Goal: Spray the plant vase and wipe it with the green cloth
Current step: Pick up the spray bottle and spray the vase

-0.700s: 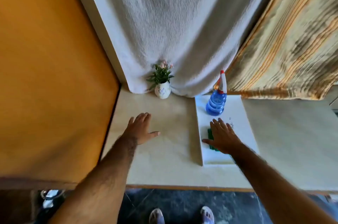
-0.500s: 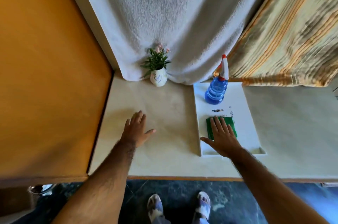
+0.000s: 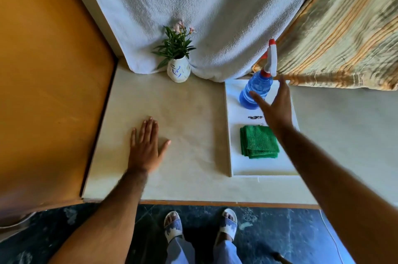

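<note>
Plant vase (image 3: 178, 70) at far edge of counter (image 3: 187, 117), against hanging white towel (image 3: 193, 9). Right hand (image 3: 274, 107) raised, grip released, fingers spread just beside blue spray bottle (image 3: 257, 89) on white tray (image 3: 237, 169). Green cloth (image 3: 258, 142) folded nearer on tray. Left hand (image 3: 146, 147) flat on counter, grip released. Nothing between bottle and vase.

- Left hand (image 3: 144, 149), lower centre-left of the frame: palm down, fingers together and straight, thumb splayed out to the right, forearm running down to the bottom edge.
- Right hand (image 3: 274, 106), centre-right: raised, spread wide, thumb and fingers apart, holding nothing.
</note>
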A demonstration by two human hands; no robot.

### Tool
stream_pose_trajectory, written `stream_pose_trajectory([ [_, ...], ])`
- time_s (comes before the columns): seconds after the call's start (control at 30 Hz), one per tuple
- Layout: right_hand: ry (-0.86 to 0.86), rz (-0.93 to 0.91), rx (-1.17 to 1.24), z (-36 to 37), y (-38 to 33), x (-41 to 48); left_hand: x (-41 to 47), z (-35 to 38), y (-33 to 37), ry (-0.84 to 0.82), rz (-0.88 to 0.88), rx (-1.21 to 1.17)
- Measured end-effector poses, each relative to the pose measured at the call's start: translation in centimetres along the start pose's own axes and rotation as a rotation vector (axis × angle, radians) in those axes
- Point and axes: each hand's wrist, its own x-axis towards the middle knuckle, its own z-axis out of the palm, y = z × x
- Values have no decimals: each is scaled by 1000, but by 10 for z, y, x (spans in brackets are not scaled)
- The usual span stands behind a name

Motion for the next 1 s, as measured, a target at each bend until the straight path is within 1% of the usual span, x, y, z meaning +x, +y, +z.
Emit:
stream_pose_trajectory([
  [0.1,22,-73,186,0,-25,41,-1,5,-2,34,6,26],
  [0.2,-29,-47,329,8,-31,66,1,11,-4,55,6,44],
  [0.3,-63,-43,376,17,-23,75,1,16,-6,73,1,56],
  [0.37,-8,-65,394,21,-16,75,0,19,-6,91,1,55],
  [0.47,125,-75,389,26,-17,74,0,22,-7,101,7,63],
  [0.53,159,-61,427,29,-22,74,0,22,-7,110,4,69],
  [0.6,144,-92,411,30,-32,72,-1,22,-7,122,1,68],
  [0.67,82,-134,390,30,-50,68,-1,22,-8,125,2,71],
  [0.73,-19,-157,373,36,-73,61,0,22,-8,115,1,76],
  [0.8,-130,-153,302,53,-94,55,-1,22,-9,112,-1,85],
  [0.87,-269,-116,186,80,-109,45,0,22,-10,122,-5,86],
  [0.93,-399,-37,91,109,-117,34,0,22,-10,129,-9,80],
  [1.0,-447,55,53,131,-117,24,1,23,-6,142,-1,72],
])
